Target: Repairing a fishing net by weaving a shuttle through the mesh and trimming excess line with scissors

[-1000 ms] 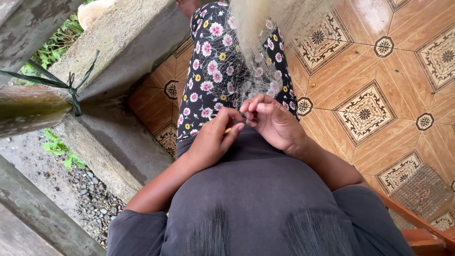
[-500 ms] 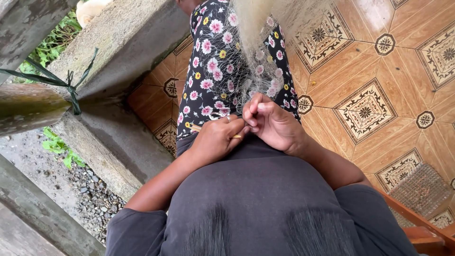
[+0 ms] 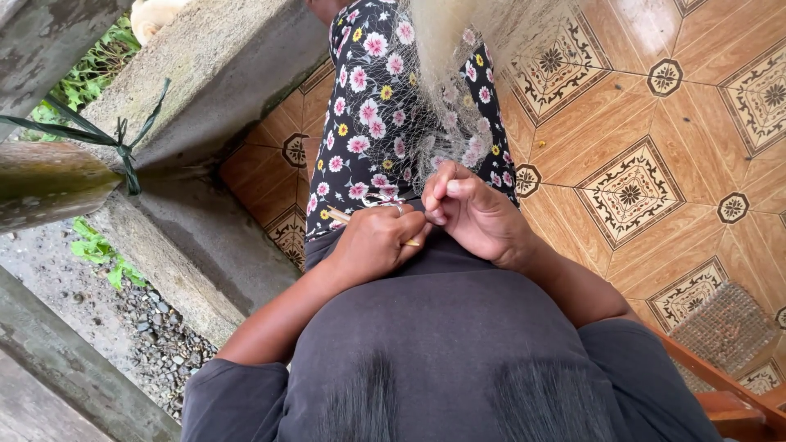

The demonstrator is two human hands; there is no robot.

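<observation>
The left hand [image 3: 372,241] is closed around a thin yellow stick [image 3: 344,218], maybe a net needle, though most of it is hidden in the fist. The right hand [image 3: 471,209] is closed too, pinching the fine net [image 3: 458,106] between thumb and fingers. The net hangs down over the flowered skirt [image 3: 368,123] and ends at the hands, right in the lap.

A moment ago the hands sat apart, and the stick tip poked toward the right hand. Now the two hands touch, and the right thumb is up. It looks like a knot is being pulled tight. The tiled floor [image 3: 639,188] and the concrete ledge [image 3: 213,74] look the same as before.
</observation>
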